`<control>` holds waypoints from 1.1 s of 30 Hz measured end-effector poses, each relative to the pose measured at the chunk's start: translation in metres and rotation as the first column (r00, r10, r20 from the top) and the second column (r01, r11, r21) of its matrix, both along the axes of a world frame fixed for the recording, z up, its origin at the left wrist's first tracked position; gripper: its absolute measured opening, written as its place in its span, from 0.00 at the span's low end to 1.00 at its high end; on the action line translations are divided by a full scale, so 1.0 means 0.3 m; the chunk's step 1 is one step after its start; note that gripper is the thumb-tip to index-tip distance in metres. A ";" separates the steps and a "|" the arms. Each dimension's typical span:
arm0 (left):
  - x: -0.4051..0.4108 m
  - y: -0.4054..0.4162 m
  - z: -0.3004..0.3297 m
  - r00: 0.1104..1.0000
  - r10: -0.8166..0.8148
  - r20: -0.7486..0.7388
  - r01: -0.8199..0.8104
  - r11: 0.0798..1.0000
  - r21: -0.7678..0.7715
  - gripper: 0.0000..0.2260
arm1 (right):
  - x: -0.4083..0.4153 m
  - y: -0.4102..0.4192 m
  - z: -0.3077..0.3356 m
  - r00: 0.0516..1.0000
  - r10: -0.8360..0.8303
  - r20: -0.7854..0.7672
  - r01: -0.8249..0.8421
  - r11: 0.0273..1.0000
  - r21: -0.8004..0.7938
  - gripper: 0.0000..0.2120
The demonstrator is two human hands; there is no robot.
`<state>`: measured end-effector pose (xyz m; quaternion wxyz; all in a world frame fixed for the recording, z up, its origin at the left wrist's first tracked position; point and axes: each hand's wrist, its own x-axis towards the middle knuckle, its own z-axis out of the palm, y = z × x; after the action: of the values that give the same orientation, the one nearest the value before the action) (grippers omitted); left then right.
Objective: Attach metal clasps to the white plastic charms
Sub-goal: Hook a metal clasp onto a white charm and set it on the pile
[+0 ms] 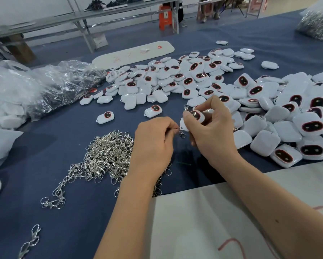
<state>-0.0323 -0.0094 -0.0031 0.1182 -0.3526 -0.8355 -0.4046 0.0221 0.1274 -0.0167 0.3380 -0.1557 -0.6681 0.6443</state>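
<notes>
- Silver clasp (182, 135) dangles from the pinching left hand (153, 144), right at the charm's loop.
- Right hand (211, 126) grips the white charm (193, 118) above the table (63, 230), steadying it for hooking.

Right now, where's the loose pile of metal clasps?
Head view: the clasp pile lies on the blue cloth, left of centre, partly under the left hand.

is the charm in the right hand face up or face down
Face up: the dark red-rimmed face of the white charm shows toward the camera between the right hand's fingers, while the left hand pinches a metal clasp at its edge.
</notes>
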 end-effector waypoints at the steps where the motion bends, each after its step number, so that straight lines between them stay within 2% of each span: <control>1: 0.001 0.002 0.003 1.000 0.024 -0.016 -0.024 0.999 -0.032 0.06 | 0.002 -0.005 -0.001 1.000 -0.023 0.000 0.023 0.998 0.056 0.14; 5: 0.015 0.034 0.006 0.995 0.089 -0.047 -0.096 0.982 -0.163 0.07 | 0.002 -0.013 -0.013 0.987 -0.162 -0.019 0.158 0.923 0.351 0.15; 7: 0.024 0.041 -0.007 0.990 0.136 0.037 -0.131 0.986 -0.108 0.07 | -0.003 -0.022 -0.018 0.971 -0.236 -0.039 0.229 0.867 0.443 0.15; 8: 0.025 0.040 -0.012 0.982 0.154 0.109 -0.152 0.988 -0.030 0.08 | -0.006 -0.026 -0.019 0.970 -0.241 -0.035 0.233 0.873 0.428 0.15; 9: 0.023 0.036 -0.015 0.971 0.157 0.182 -0.172 0.983 0.065 0.09 | -0.010 -0.028 -0.019 0.979 -0.203 -0.017 0.196 0.918 0.345 0.14; 11: 0.014 0.028 -0.013 0.946 0.119 0.303 -0.195 0.952 0.234 0.09 | -0.017 -0.028 -0.017 0.999 -0.036 0.018 0.035 0.997 0.070 0.12; 13: 0.006 0.029 -0.007 0.907 0.029 0.420 -0.194 0.915 0.355 0.07 | -0.022 -0.014 -0.016 0.996 0.084 0.012 -0.082 0.991 -0.108 0.07; 17: 0.012 0.042 -0.006 0.797 -0.118 0.592 -0.279 0.798 0.534 0.08 | -0.027 0.009 -0.019 0.968 0.235 -0.092 -0.251 0.935 -0.249 0.04; 21: 0.007 0.040 -0.006 0.720 -0.149 0.678 -0.419 0.686 0.595 0.07 | -0.033 0.023 -0.027 0.939 0.325 -0.113 -0.344 0.897 -0.277 0.13; 23: 0.000 0.030 -0.006 0.744 -0.100 0.660 -0.425 0.692 0.583 0.07 | -0.033 0.022 -0.030 0.931 0.351 -0.102 -0.365 0.893 -0.265 0.13; 24: -0.005 0.024 -0.007 0.783 -0.046 0.620 -0.400 0.726 0.559 0.08 | -0.031 0.021 -0.029 0.931 0.352 -0.101 -0.366 0.891 -0.269 0.13; 26: -0.011 0.009 -0.004 0.882 0.084 0.463 -0.314 0.837 0.447 0.08 | -0.028 0.023 -0.027 0.934 0.341 -0.110 -0.359 0.886 -0.293 0.11; 28: -0.012 -0.003 0.003 0.944 0.148 0.295 -0.240 0.921 0.306 0.08 | -0.026 0.023 -0.026 0.941 0.322 -0.105 -0.339 0.888 -0.310 0.09; 31: -0.009 -0.013 0.009 0.985 0.126 0.121 -0.142 0.981 0.134 0.09 | -0.025 0.018 -0.028 0.960 0.275 -0.060 -0.281 0.918 -0.281 0.09; 33: -0.014 -0.012 0.011 0.992 0.104 0.070 -0.104 0.995 -0.006 0.10 | -0.025 0.016 -0.028 0.970 0.242 -0.030 -0.242 0.938 -0.249 0.09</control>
<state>-0.0366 -0.0132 0.0002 0.1094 -0.2943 -0.8569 -0.4088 0.0147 0.1321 -0.0251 0.2332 -0.1144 -0.5955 0.7602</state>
